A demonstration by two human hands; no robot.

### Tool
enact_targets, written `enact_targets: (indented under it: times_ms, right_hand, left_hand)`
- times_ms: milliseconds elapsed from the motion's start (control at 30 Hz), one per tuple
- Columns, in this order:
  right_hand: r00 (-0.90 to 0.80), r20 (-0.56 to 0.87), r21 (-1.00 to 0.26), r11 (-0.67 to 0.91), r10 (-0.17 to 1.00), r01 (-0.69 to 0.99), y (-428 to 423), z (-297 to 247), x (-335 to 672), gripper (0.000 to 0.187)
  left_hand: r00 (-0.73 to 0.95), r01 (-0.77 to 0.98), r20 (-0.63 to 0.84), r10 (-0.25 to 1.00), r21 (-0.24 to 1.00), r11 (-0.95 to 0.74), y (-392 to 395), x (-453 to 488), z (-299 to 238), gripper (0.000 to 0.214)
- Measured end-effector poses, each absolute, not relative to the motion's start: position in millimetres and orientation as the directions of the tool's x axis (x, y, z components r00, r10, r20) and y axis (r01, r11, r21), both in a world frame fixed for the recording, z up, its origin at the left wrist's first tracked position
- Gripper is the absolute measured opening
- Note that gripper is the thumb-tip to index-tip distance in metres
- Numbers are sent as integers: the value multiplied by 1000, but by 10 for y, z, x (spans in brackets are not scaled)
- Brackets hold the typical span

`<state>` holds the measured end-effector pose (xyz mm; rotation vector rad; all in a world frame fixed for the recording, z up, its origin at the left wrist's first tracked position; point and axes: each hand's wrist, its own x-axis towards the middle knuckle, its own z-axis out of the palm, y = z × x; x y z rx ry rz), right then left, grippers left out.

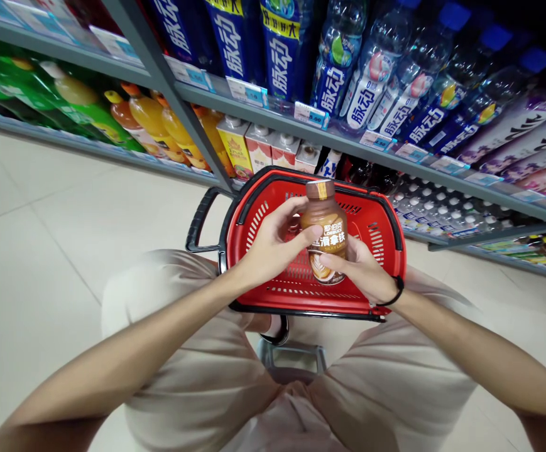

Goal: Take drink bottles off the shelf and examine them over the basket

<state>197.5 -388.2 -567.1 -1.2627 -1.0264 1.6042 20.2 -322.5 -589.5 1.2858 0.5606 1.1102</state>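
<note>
A brown latte bottle [325,251] with a brown cap and a coffee picture on its label is held nearly upright between both hands. My left hand [279,235] grips its left side, the thumb lying across the label. From the lower right, my right hand [360,267] is closed round the bottle, with its thumb on the front near the base; a black band circles that wrist. Fingers behind the bottle are hidden. Beneath the hands stands a red shopping basket [239,248] with slotted walls and a black rim. Its black handle [202,220] sticks out to the left.
Shelves ahead carry blue-labelled drink bottles [333,63], with price tags [311,115] along the edge. Lower down are drink cartons [258,145], orange juice bottles [145,119] and small clear bottles [423,207]. My knees flank the basket above the pale tiled floor [32,251].
</note>
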Motion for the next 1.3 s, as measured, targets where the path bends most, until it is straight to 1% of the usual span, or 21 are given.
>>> enact_targets:
  times_ms: [167, 367, 567, 733, 833, 967, 1300]
  right_hand:
    - [-145, -311, -935, -329, 939, -129, -3861, -5658, 1974, 64]
    - [-159, -310, -938, -329, 937, -112, -3863, -5678, 1995, 61]
    - [-205, -299, -942, -323, 932, -93, -3867, -5684, 2000, 54]
    - [-239, -299, -935, -334, 924, -122, -3866, -5675, 1993, 50]
    - [-263, -293, -933, -334, 919, -131, -3871, -5668, 1998, 54]
    - [-282, -291, -927, -343, 914, -154, -3879, -5666, 2013, 62]
    - [-354, -218, -942, -290, 910, -167, -3899, -5677, 2049, 75]
  left_hand:
    - [395, -335, 217, 893, 939, -80, -3213, 209, -5887, 57]
    - [393, -387, 192, 899, 922, -28, -3203, 219, -5879, 49]
    - [316, -307, 124, 941, 952, -23, -3182, 244, -5861, 51]
    - [294, -309, 139, 946, 950, -43, -3164, 256, -5903, 48]
    - [283, -321, 148, 948, 946, -52, -3154, 264, -5924, 45]
    - [264, -319, 121, 957, 947, -32, -3139, 269, -5921, 44]
    - [262, -274, 75, 962, 962, -1, -3137, 237, -5876, 50]
